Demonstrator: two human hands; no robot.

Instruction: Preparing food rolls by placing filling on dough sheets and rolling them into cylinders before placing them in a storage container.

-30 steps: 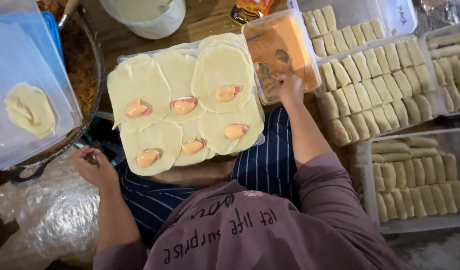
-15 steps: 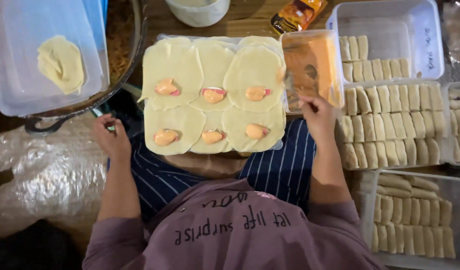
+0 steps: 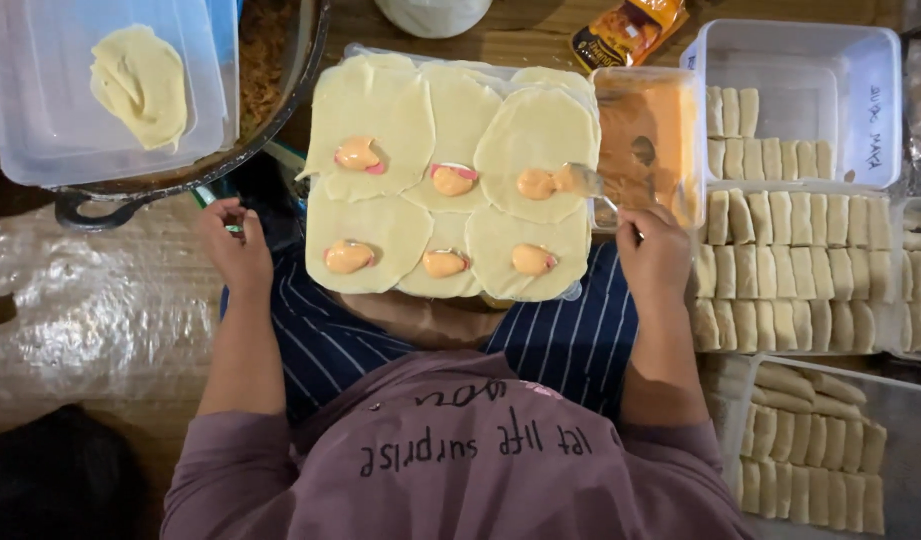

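Right hand (image 3: 652, 250) has swung from orange sauce tub (image 3: 648, 140) | grip clasping metal spoon (image 3: 583, 180) over round pale wrapper (image 3: 536, 150) | left hand (image 3: 235, 245) loosely curled, empty.

A food-preparation kitchen: round pale dough wrappers (image 3: 450, 180) dotted with orange filling, clear plastic tubs of rolled pastries (image 3: 790, 270), a dark metal pan (image 3: 180, 170).

Orange filling tub (image 3: 648, 140) is crowding the wrapper board (image 3: 450, 180) rightward; dark pan (image 3: 180, 170) is blocking leftward; near edge is lying open
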